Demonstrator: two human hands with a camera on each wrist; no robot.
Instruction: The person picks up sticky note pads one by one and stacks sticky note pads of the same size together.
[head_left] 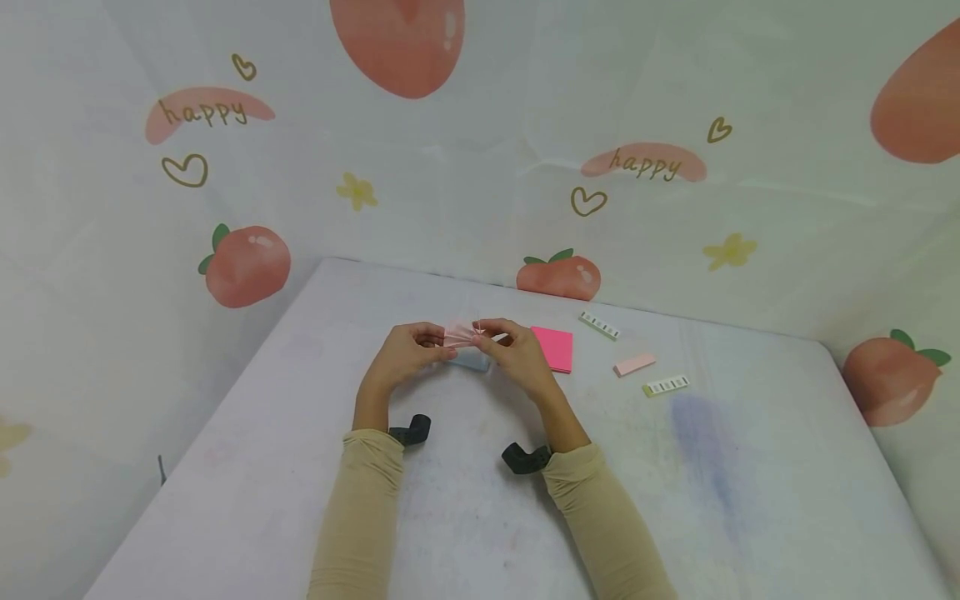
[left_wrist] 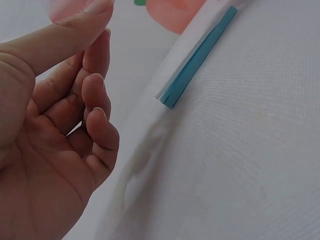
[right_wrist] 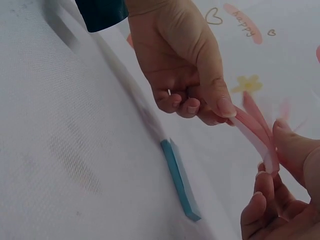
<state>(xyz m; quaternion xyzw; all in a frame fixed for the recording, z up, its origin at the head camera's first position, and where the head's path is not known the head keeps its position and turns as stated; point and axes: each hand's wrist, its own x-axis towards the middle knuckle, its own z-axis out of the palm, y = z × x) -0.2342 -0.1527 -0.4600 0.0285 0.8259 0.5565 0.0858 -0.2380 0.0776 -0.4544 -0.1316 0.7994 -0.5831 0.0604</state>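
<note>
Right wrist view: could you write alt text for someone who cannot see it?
Two hands, the left hand above and the right hand below, pinch the ends of a thin pale pink paper strip between them. Under them a slim blue pad lies on the white table cover, and a peach-print backdrop hangs behind.
</note>
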